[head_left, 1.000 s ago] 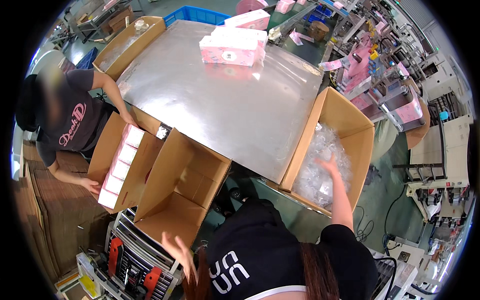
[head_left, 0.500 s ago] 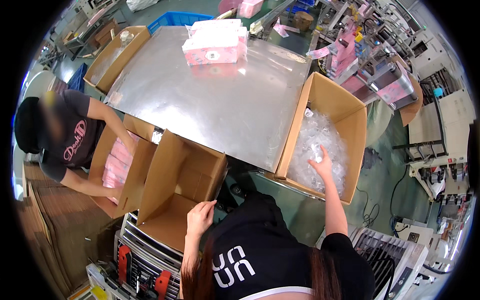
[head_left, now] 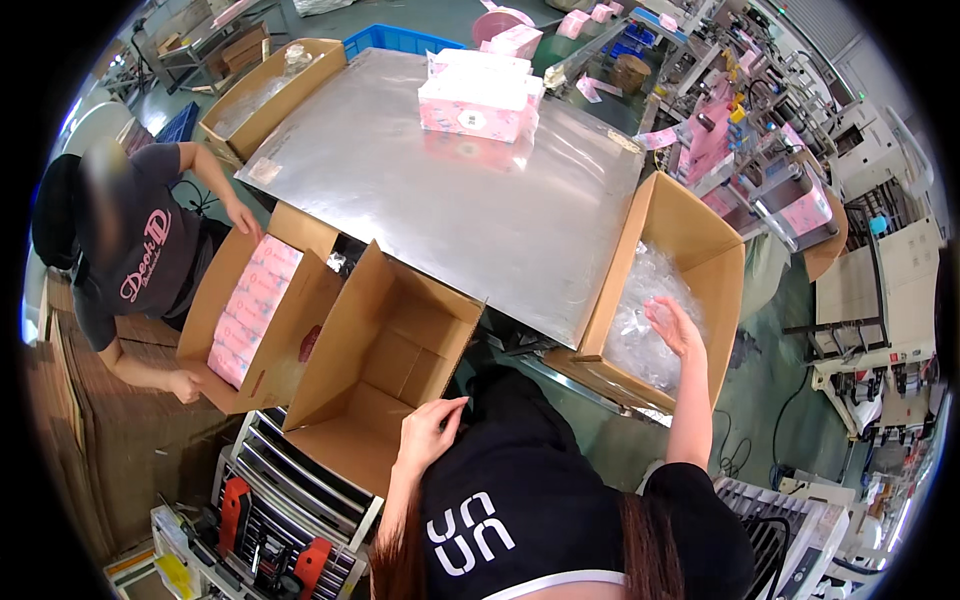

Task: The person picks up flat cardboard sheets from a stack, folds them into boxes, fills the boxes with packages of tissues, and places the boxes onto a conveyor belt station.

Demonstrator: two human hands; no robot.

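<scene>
Right hand (head_left: 677, 326) spread open, nothing visibly gripped, over clear plastic (head_left: 632, 335) in its carton (head_left: 712, 218); left hand (head_left: 430, 432) curled beside an open carton (head_left: 340, 370), hold unclear. Beyond, the desk (head_left: 470, 220) carries pink packs (head_left: 470, 118). And the co-worker (head_left: 150, 245) has reached out of the packed carton (head_left: 280, 345)!

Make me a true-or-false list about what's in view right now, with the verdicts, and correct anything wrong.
1. The right hand is over clear plastic pieces in a carton. True.
2. The left hand holds a pink pack. False: no pack is in it; it is beside an open brown carton.
3. A blue crate stands beyond the metal table. True.
4. The co-worker's carton holds green packs. False: its packs are pink.
</scene>
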